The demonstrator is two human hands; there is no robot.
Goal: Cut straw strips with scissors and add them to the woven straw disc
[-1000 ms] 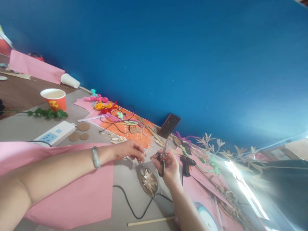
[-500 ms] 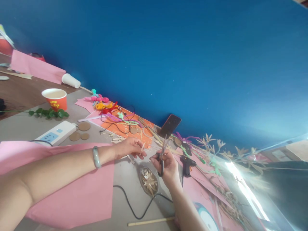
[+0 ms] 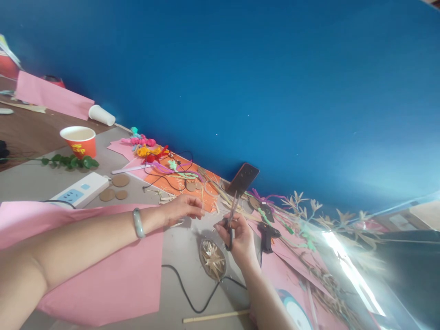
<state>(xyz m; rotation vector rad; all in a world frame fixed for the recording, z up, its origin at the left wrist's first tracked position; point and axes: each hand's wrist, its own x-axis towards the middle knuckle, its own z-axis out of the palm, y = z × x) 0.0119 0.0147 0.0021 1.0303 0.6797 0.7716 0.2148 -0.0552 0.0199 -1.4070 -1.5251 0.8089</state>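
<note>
My right hand (image 3: 242, 240) grips a pair of scissors (image 3: 233, 215), its fingers around the dark handles. The blades point up toward the wall and look nearly closed. To the left of them, my left hand (image 3: 185, 209) has its fingers bent into a pinch, with a thin pale straw strip (image 3: 202, 196) at the tips, partly blurred. Below both hands an oval dish (image 3: 200, 262) lies on the table, bearing a star-like cluster of straw pieces (image 3: 213, 257). Straw scraps (image 3: 167, 198) lie just beyond my left hand.
A black glue gun (image 3: 267, 236) lies right of my right hand. A phone (image 3: 243, 178) leans against the blue wall. Pink paper (image 3: 113, 279), a power strip (image 3: 82, 190) and a red paper cup (image 3: 82, 142) are at left. A black cable (image 3: 178, 275) crosses the front.
My left hand has shifted slightly up and left, away from the scissors. A pale piece near its fingertips now shows less clearly. My right hand and the scissors have barely moved.
</note>
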